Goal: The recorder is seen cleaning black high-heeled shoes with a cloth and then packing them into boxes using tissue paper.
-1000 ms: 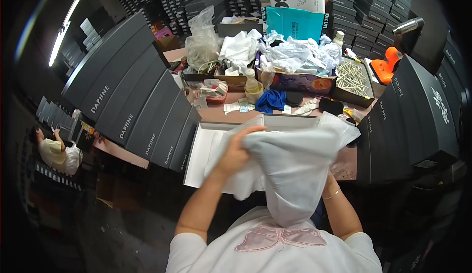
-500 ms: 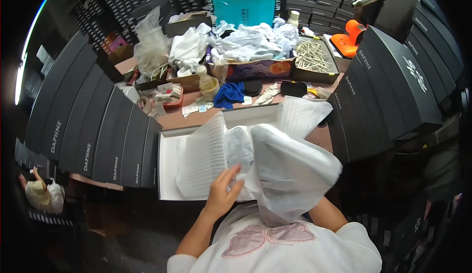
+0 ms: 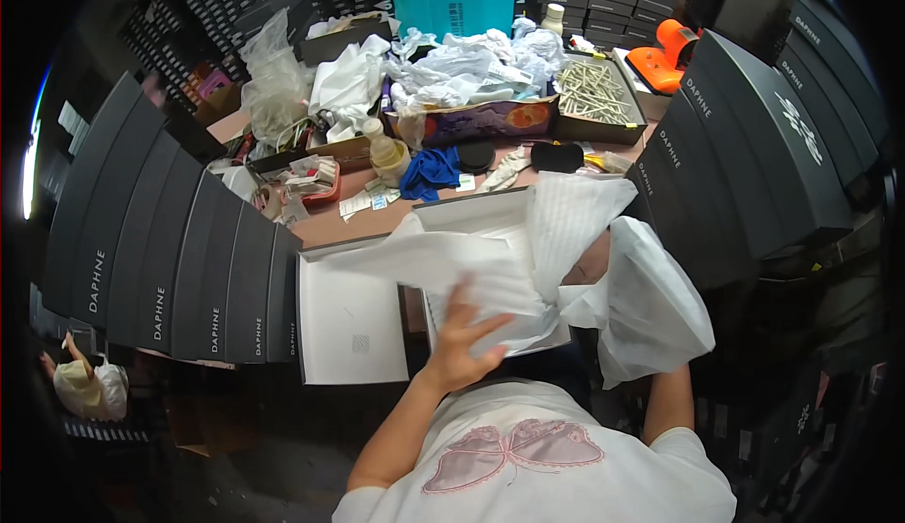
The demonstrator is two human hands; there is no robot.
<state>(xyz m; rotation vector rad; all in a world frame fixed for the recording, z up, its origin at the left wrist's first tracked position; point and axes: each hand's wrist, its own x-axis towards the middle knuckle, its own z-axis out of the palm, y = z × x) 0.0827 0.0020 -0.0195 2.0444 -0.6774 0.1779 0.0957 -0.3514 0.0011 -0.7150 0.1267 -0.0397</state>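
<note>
My left hand (image 3: 467, 342) is at the near side of an open white-lined shoe box (image 3: 490, 212), its fingers spread and slightly blurred. Its fingertips are against a thin white ribbed foam sheet (image 3: 443, 259), which lies slanted across the box and over part of the lid. To the right, a white translucent wrapped bundle (image 3: 655, 311) is held up off the table. My right forearm runs up behind it, and the bundle hides my right hand. A second ribbed foam sheet (image 3: 575, 231) stands up from the box's far right.
The upturned white lid (image 3: 353, 325) lies left of the box. Dark shoe boxes stand in a row at left (image 3: 179, 269) and in a stack at right (image 3: 745, 165). Behind are a blue cloth (image 3: 429, 174), a bottle (image 3: 386, 155), crumpled paper (image 3: 471, 71) and an orange tape dispenser (image 3: 660, 66).
The wrapped bundle has moved to the right with my right arm. The foam sheet has shifted from the lid towards the box, baring the lid's inside, and my left hand has moved right.
</note>
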